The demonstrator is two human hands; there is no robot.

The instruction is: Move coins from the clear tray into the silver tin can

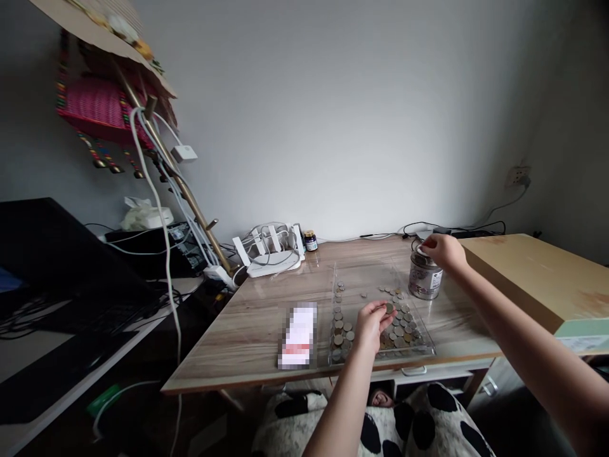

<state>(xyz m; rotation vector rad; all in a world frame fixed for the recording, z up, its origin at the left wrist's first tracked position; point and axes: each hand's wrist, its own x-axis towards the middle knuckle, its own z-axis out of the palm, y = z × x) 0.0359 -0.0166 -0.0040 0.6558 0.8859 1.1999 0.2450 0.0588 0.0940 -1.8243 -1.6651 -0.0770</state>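
My left hand [371, 324] pinches a coin [389, 308] between thumb and fingers, just above a clear plastic tray [366, 276]. Many loose coins [399, 331] lie in the tray, some in a column along its left side and a denser group on the right. Behind and right of the tray stands a round metal tin [419, 282] with a printed label. Over the tin's top, my right hand [446, 251] has its fingers pressed together at the rim. Whatever lies between those fingertips is too small to make out.
A blurred-out phone-shaped item [298, 336] lies left of the tray. Behind it are a white router [273, 261] and a small dark jar [310, 241]. A large yellow box [537, 276] occupies the right side. A laptop [61, 266] and a leaning coat stand [183, 197] with cables are at left.
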